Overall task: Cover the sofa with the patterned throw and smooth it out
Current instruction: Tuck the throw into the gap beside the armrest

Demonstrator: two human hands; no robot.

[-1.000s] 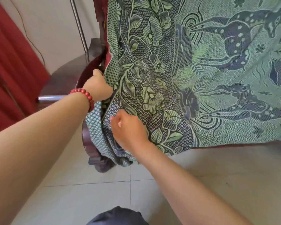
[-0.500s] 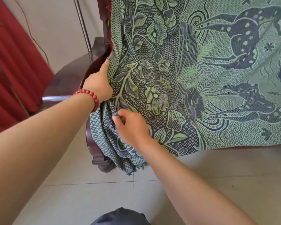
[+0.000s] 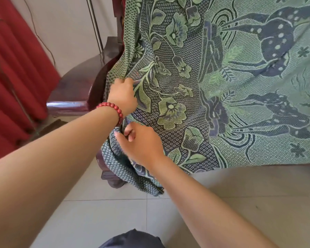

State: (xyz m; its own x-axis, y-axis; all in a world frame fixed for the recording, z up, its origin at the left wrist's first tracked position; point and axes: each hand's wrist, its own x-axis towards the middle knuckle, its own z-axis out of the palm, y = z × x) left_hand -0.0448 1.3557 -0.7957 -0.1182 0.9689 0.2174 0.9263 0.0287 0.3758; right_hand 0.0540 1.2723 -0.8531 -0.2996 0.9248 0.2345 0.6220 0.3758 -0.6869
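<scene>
Up by the sofa (image 3: 75,86) arm, left hand (image 3: 123,97) fingers (image 3: 125,82) curl around a fold of the throw (image 3: 240,77); just below, right hand (image 3: 141,142) pinches its hanging edge.

Both bare forearms reach forward, the left from the lower left and the right from the lower right, and they converge near the middle. The left hand (image 3: 123,96) sits higher, its back toward the camera. Its fingers curl over at the top and pinch a fold of the patterned throw (image 3: 240,83). A red bead bracelet (image 3: 115,109) circles the left wrist. The right hand (image 3: 142,143) lies just below, near but apart, thumb stretched leftward and fingers curled in, gripping the throw's bunched edge.
</scene>
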